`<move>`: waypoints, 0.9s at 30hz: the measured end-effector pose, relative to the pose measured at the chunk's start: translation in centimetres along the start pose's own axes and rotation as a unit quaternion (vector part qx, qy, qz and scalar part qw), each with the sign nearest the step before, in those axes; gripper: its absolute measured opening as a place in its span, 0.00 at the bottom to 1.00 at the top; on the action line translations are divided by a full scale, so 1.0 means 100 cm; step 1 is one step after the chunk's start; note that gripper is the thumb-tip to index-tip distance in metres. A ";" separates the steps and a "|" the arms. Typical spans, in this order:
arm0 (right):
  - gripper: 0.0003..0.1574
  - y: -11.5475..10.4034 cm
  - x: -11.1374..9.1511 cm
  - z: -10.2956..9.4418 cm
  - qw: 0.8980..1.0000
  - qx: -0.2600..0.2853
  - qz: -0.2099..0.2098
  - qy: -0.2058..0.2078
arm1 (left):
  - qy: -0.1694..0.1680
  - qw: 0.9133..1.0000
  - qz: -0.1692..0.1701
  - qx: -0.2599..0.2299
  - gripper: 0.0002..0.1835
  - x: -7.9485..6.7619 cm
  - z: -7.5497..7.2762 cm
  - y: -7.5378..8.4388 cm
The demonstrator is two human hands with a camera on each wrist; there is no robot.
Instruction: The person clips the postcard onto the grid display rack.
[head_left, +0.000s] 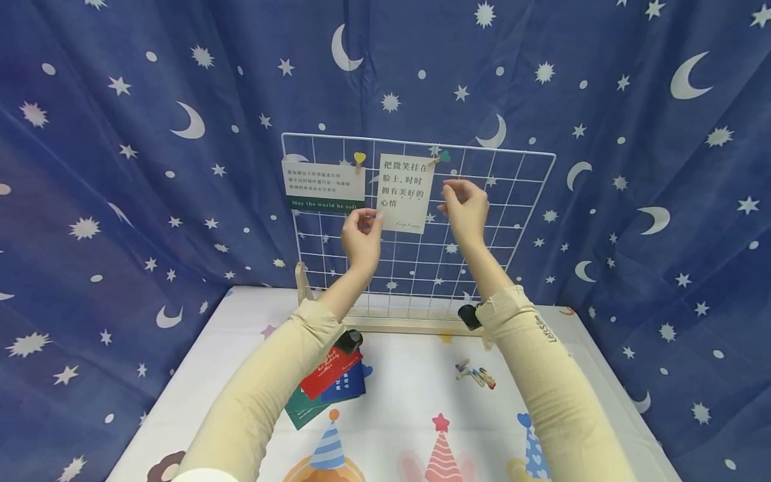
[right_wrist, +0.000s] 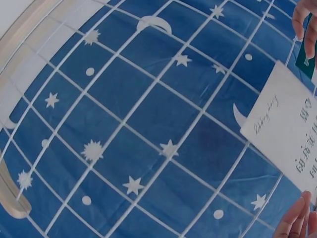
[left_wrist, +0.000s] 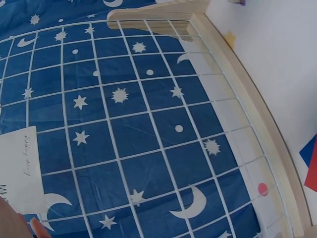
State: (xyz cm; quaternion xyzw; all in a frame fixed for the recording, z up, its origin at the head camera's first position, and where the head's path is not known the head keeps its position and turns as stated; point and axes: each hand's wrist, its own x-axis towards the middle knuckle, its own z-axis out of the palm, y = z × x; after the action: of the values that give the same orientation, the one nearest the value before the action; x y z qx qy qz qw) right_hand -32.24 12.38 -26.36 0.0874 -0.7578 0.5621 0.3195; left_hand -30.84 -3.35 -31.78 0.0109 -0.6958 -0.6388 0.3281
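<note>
A white card with dark writing [head_left: 405, 194] hangs on the white wire grid [head_left: 508, 231], its upper right corner under a clothespin with a green heart [head_left: 444, 156]. My left hand [head_left: 363, 237] is at its lower left edge, fingers loosely bent; in the right wrist view a gap shows between those fingertips and the card. Just off the card's right edge, my right hand [head_left: 466, 207] has bent fingers with nothing visible between them. Left of it hangs a white card with a green band [head_left: 319, 184], under a clothespin with a yellow heart [head_left: 359, 159].
The grid stands in a wooden base [head_left: 391, 325] on a white tablecloth [head_left: 403, 375]. Red, blue and green cards [head_left: 331, 378] lie overlapped at the left, partly behind my left sleeve. Several small clothespins [head_left: 478, 376] lie at the right. A blue star-patterned curtain [head_left: 241, 94] hangs behind.
</note>
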 end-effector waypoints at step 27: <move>0.14 0.029 -0.055 -0.033 0.996 0.065 0.047 -0.044 | -0.133 0.984 0.108 0.037 0.08 -0.032 -0.049 -0.037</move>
State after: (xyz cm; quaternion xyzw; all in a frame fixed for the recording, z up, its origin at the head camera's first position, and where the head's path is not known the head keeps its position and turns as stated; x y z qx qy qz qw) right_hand -28.08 15.16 -31.29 0.0964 -0.7363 0.6202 0.2529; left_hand -27.52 -6.99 -36.67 -0.1372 -0.7537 -0.5692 0.2985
